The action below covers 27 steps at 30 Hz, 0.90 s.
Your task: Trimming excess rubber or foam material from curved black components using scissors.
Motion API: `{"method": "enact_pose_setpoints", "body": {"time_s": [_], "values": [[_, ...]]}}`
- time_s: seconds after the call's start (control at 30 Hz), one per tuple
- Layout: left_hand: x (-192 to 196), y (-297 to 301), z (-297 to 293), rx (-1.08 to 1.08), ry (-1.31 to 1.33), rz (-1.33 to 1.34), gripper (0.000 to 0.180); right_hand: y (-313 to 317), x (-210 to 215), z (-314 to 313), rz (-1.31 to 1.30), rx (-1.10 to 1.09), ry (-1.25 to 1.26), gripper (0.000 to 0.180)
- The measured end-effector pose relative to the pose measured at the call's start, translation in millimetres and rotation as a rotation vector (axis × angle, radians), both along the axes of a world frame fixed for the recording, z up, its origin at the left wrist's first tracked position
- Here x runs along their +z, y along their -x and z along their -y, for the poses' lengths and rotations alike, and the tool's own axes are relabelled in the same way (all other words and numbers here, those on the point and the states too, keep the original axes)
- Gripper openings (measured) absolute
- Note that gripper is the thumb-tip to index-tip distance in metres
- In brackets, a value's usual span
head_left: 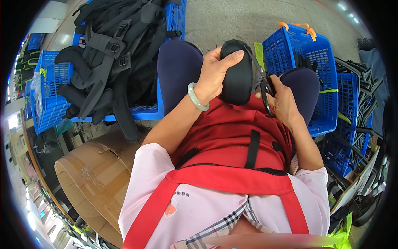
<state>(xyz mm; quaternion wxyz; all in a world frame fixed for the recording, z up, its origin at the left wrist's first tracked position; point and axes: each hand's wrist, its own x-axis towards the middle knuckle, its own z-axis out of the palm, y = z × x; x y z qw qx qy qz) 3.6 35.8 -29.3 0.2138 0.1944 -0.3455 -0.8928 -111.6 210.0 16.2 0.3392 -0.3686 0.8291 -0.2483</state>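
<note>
A padded black oval piece (pixel 237 79) stands in front of my lap, gripped by my left hand (pixel 215 72) with the thumb across its face. Black-handled scissors (pixel 265 81) are in my right hand (pixel 282 99), their fingers wrapped around the handle loops. The metal blades run up along the right edge of the black piece, near or touching it; whether they cut anything there I cannot tell. A red apron (pixel 232 137) covers my lap below both hands.
Left of my knee, a large blue crate (pixel 159 97) overflows with black padded straps (pixel 112 54). Another blue basket (pixel 49 108) is farther left. A blue basket (pixel 309 45) with an orange handle stands right, beside crates of black strips (pixel 365 87). Cardboard (pixel 97 178) lies lower left.
</note>
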Motion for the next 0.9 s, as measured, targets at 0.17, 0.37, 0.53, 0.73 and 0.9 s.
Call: {"method": "enact_pose_setpoints", "body": {"time_s": [0.17, 0.37, 0.53, 0.73, 0.9], "values": [[1, 0, 0, -0.054, 0.004, 0.035, 0.014, 4, 3, -6, 0.025, -0.030, 0.007, 0.053], [-5, 1, -3, -0.140, 0.118, 0.011, 0.012, 13, 4, -12, -0.058, 0.069, 0.072, 0.051], [-3, 0, -5, -0.163, 0.101, 0.042, 0.014, 27, 1, -23, 0.072, 0.103, 0.082, 0.054], [-4, 2, -5, -0.207, 0.075, 0.036, 0.016, 26, 14, -23, -0.059, 0.166, 0.090, 0.062], [-4, 2, -6, -0.219, 0.079, 0.048, 0.016, 32, 9, -25, -0.045, 0.186, 0.049, 0.059]]}}
